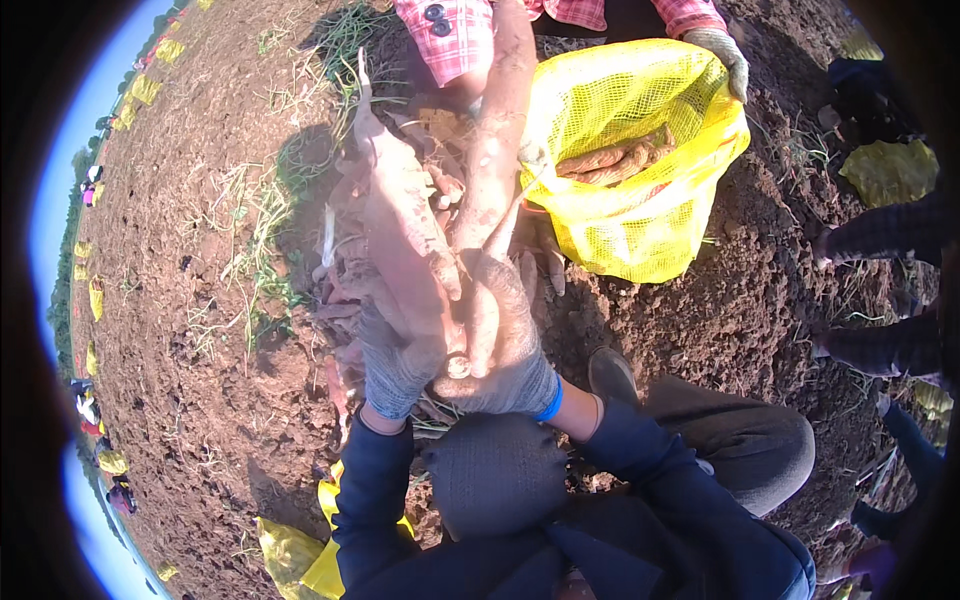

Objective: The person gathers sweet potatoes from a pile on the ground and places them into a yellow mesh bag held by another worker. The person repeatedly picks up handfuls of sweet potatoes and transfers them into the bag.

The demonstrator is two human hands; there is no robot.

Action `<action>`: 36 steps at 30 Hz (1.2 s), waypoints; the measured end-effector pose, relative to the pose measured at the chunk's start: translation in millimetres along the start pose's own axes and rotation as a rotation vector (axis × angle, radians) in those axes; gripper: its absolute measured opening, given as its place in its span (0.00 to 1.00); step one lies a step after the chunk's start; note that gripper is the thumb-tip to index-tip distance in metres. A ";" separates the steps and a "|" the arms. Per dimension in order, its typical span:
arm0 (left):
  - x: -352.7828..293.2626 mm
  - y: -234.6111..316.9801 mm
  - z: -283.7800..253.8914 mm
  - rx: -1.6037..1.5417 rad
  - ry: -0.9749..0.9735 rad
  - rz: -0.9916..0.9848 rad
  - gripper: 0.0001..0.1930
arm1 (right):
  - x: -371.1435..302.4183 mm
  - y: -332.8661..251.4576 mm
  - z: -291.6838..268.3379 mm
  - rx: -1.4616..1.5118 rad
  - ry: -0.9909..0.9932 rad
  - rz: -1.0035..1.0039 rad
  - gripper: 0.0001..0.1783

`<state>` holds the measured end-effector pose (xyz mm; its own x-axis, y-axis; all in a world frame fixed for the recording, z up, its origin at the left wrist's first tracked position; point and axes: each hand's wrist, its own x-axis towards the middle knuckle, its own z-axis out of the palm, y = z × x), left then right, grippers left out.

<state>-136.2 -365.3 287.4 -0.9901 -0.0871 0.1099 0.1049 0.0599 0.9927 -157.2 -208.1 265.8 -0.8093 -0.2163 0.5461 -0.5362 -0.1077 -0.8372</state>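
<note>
Both my hands wear grey knit gloves and are closed around a bunch of sweet potatoes. My left hand (pixel 392 360) grips the lower left side, below a thick pinkish sweet potato (pixel 403 215) with a tapering tip. On the other side, my right hand (pixel 520 350) wraps the lower end, beside a small slim sweet potato (pixel 484 325). A long, thick sweet potato (pixel 492 165) rises from between my hands toward the far edge. Behind the bunch, more roots lie on the soil, partly hidden. A yellow mesh bag (pixel 650 235) stands open at the far right, with several sweet potatoes (pixel 620 162) inside.
Across from me, a person in a pink plaid sleeve (pixel 450 45) has a gloved hand (pixel 722 58) on the bag's rim. Yellow bags (pixel 290 555) lie at the lower left. Rough brown soil (pixel 180 330) with dry vines surrounds us. Dark-clothed legs (pixel 890 235) show at right.
</note>
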 end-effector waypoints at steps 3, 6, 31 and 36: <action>68.7 41.6 25.2 0.023 -0.291 0.035 0.39 | 17.6 -26.7 -13.3 -0.070 0.348 0.097 0.68; 143.3 51.7 79.7 -0.115 -0.559 -0.042 0.35 | 50.2 -36.6 -52.4 0.131 0.538 0.179 0.56; 273.4 9.4 186.7 -0.529 -0.301 -0.916 0.32 | 115.1 -12.3 -171.2 0.852 1.078 0.564 0.19; 274.5 -53.0 194.4 -0.057 -0.112 -0.605 0.34 | 159.8 31.9 -201.1 0.712 1.268 0.361 0.36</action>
<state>-431.6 -199.1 255.2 -0.8792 0.0166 -0.4762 -0.4765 -0.0211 0.8789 -351.9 -50.9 332.1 -0.7342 0.5888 -0.3381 -0.3432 -0.7515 -0.5634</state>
